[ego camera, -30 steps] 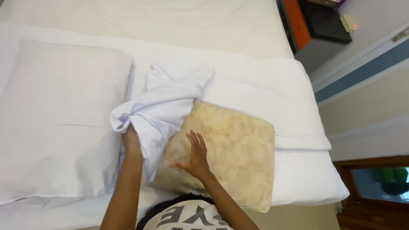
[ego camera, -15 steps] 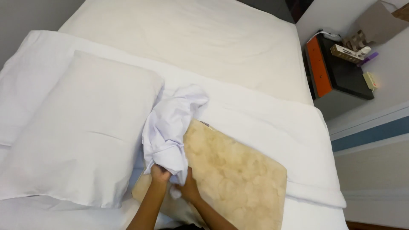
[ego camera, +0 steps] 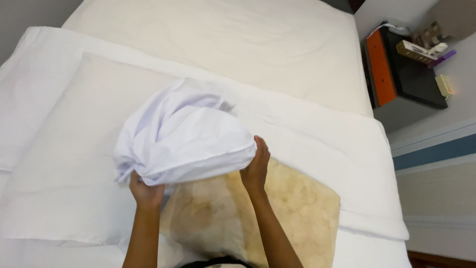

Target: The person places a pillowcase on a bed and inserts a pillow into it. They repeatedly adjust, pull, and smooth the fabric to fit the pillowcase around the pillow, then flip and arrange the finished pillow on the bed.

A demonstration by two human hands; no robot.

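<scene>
Both hands hold a white pillowcase (ego camera: pixel 186 139) by its open hem, above the near end of a bare pillow (ego camera: pixel 277 213).

Left hand (ego camera: pixel 146 191): clenched on the left end of the hem, fingers wrapped in the cloth from below.

Right hand (ego camera: pixel 256 166): grasps the right end of the hem, fingers curled up over the edge, thumb side toward the cloth.

Pillowcase: bunched and billowed between the two hands, raised off the bed (ego camera: pixel 223 44). Its hem runs as a stitched band from one hand to the other. The upper folds hang over the far part of the bare pillow and overlap the edge of the dressed pillow (ego camera: pixel 64 164).

Bare pillow: yellowish and stained, lying flat on the white sheet, with its far left corner hidden under the pillowcase.

Dressed pillow: white, lying just beside the bare pillow on its left.

Nightstand (ego camera: pixel 406 74): dark, with an orange side panel, standing to the right of the bed and carrying several small items too small to identify.
</scene>
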